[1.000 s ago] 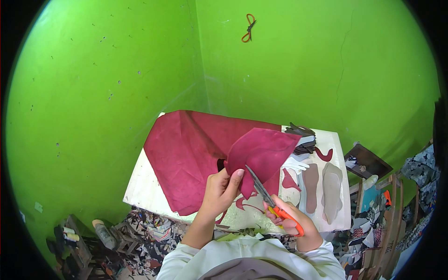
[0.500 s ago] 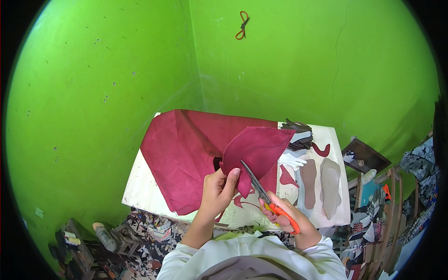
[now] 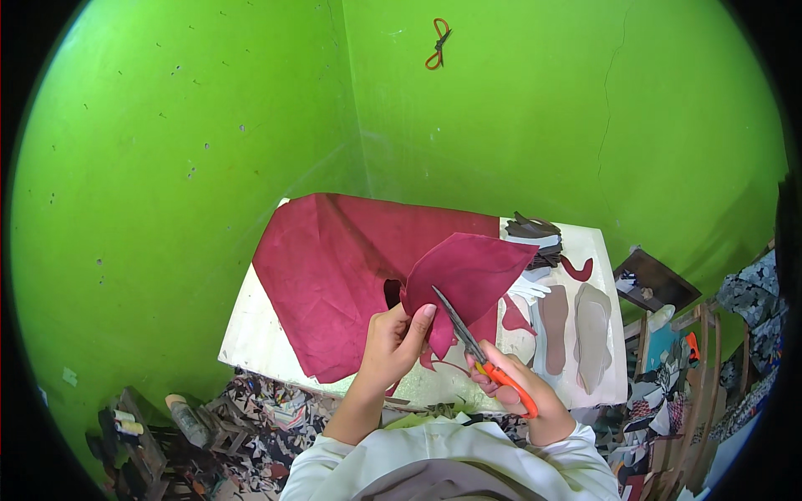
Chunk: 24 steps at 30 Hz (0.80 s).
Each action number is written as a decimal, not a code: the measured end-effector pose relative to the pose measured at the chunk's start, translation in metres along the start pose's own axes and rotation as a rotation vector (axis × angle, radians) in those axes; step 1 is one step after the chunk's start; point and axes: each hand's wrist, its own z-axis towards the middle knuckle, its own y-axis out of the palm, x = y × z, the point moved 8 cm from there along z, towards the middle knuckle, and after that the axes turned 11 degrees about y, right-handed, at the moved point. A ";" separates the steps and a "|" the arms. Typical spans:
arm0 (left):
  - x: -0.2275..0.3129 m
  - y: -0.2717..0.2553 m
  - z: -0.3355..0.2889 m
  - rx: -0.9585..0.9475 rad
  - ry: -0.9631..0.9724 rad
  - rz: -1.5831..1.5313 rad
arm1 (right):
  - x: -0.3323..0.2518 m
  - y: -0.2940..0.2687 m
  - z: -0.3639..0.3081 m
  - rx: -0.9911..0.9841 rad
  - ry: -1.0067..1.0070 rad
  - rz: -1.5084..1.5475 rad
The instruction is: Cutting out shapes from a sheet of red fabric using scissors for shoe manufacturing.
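Note:
My left hand (image 3: 394, 341) pinches the lower left edge of a raised piece of maroon material (image 3: 468, 275), thumb on top. My right hand (image 3: 516, 380) is wrapped round the orange handles of a pair of scissors (image 3: 470, 338). The dark blades point up and left, lying against the raised piece close to my left thumb. Below them hang narrow maroon offcuts. A large maroon sheet (image 3: 322, 275) is spread under and behind my hands. Something small and black shows beside my left fingers; I cannot tell its kind.
The white table (image 3: 251, 334) bears sole-shaped pieces (image 3: 592, 334), a brown insole shape (image 3: 553, 326), stacked dark strips (image 3: 535, 238) and a curved maroon scrap (image 3: 576, 269) at right. Orange-handled scissors (image 3: 439, 46) hang on the green wall. Scraps (image 3: 276, 409) cover the floor; a wooden rack (image 3: 706, 376) stands right.
The raised maroon piece has dipped slightly and shifted a little right. Both hands stay nearly in place, and the scissor blades look slightly more closed.

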 end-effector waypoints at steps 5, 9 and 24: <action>0.000 -0.001 0.001 0.006 -0.017 0.009 | -0.010 0.006 -0.004 0.008 -0.090 -0.092; -0.004 0.002 -0.002 0.011 -0.047 -0.085 | -0.016 0.012 -0.007 -0.019 -0.194 -0.191; -0.005 0.006 -0.005 0.039 -0.077 -0.161 | -0.007 0.010 0.000 -0.073 -0.060 0.108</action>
